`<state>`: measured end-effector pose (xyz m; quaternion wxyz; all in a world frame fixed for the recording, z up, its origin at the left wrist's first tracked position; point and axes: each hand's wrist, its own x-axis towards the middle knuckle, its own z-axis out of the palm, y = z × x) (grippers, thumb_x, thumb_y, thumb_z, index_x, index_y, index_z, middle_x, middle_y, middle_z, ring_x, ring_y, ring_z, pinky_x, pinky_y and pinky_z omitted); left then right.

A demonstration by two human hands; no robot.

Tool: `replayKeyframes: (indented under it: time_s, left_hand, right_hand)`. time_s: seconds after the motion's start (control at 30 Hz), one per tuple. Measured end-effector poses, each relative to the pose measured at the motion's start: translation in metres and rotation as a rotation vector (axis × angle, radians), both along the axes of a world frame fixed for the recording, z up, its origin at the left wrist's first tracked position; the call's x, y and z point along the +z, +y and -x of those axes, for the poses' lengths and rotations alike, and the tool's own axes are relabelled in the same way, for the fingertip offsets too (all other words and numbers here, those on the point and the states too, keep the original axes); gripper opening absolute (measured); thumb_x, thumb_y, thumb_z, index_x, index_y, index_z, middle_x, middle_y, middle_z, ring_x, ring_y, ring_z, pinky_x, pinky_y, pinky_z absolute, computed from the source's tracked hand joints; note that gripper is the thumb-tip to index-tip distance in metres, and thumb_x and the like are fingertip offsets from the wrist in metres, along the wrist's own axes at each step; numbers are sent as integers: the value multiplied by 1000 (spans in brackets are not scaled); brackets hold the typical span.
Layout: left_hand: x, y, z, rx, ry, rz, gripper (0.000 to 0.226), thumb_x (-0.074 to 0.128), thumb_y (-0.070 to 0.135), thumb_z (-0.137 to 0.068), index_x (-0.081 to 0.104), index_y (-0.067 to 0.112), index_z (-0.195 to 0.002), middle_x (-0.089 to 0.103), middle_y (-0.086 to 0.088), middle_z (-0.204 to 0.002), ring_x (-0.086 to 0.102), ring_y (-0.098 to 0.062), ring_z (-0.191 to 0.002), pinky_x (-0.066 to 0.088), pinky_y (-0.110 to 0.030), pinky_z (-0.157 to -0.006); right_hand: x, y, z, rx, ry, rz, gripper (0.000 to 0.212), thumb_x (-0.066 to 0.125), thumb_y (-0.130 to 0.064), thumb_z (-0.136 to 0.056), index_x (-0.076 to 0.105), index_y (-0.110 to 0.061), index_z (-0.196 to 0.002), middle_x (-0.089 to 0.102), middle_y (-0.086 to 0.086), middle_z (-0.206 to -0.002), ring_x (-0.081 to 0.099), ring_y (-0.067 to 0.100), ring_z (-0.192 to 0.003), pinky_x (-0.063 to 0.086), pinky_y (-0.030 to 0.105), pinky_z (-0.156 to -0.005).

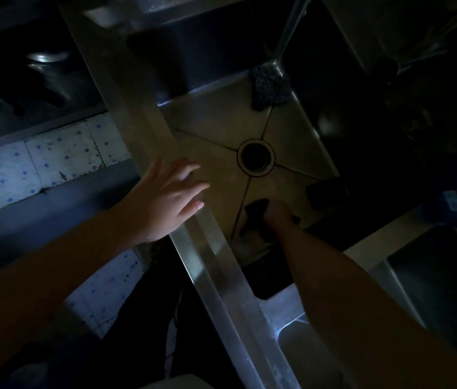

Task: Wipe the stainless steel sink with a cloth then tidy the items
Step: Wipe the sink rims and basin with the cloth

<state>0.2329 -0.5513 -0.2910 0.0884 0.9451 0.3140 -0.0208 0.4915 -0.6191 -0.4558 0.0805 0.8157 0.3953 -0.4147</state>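
Sink, stainless, dimly lit, basin sloping along pressed creases to the drain at its middle. Right hand down in the basin, on the near side of the drain, closed around a dark cloth pressed to the steel floor. Left hand spread wide and flat, holding nothing, braced on the front rim just left of the drain. Judged to be mid-wipe: best done with the cloth kept flat and firm, overlapping strokes worked from the walls inward toward the drain, creases and corners followed closely, left hand staying on the rim for balance. Inside the basin besides the cloth: a dark scouring pad at the far corner beyond the drain, under the tap; a dark block right of the drain against the wall, too shadowed to identify. Tidying of those items not yet begun, apparently.
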Motion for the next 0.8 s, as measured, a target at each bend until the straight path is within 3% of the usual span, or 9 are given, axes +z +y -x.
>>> replayKeyframes:
  time_s: [0.13,0.23,0.37,0.47,0.6,0.7,0.8]
  left_hand:
    - [-4,24,2,12,19,79,39,54,36,-88,61,12,-118,49,-18,-132,48,-35,-121,36,-58,-99]
    - [-8,46,1,-40,17,78,36,55,33,-88,62,12,-117,50,-18,-131,49,-36,-119,36,-54,-98]
    - [-10,75,4,-117,12,42,34,55,31,-88,64,11,-114,53,-23,-128,52,-39,-117,36,-52,-98]
    - [-12,93,1,-122,36,123,39,47,36,-93,53,19,-127,37,-17,-145,32,-33,-136,19,-49,-109]
    - [-15,115,-5,-140,93,154,42,37,40,-96,43,25,-135,23,-11,-153,15,-27,-143,6,-46,-113]
    - [-15,128,-4,-189,102,148,41,42,37,-95,48,21,-132,29,-14,-149,21,-31,-140,11,-49,-112]
    - [-13,139,-2,-237,87,159,36,53,30,-91,57,14,-124,41,-21,-142,36,-38,-133,26,-54,-106]
  right_hand:
    - [1,27,-29,-253,-165,-76,40,49,-26,-96,53,-8,-132,51,13,-140,50,29,-127,41,39,-108]
    - [0,24,-18,-378,-147,-144,43,50,-18,-94,48,-4,-134,49,14,-139,46,32,-128,37,40,-108]
    - [-3,19,34,-415,-71,-127,32,59,-9,-88,59,0,-119,60,19,-125,56,33,-115,46,35,-92]
    - [-7,25,77,-233,28,-115,24,51,-12,-91,63,-2,-109,65,18,-113,61,32,-105,49,37,-87]
    - [-11,35,80,26,107,-37,31,49,-9,-94,56,-1,-123,57,19,-126,55,31,-115,44,38,-97]
    - [-14,31,58,30,33,-28,35,46,-9,-95,50,-4,-129,51,19,-133,52,32,-120,42,39,-101]
    - [-13,26,28,-235,-99,-133,40,51,-6,-89,50,1,-129,53,22,-131,53,35,-118,42,38,-101]
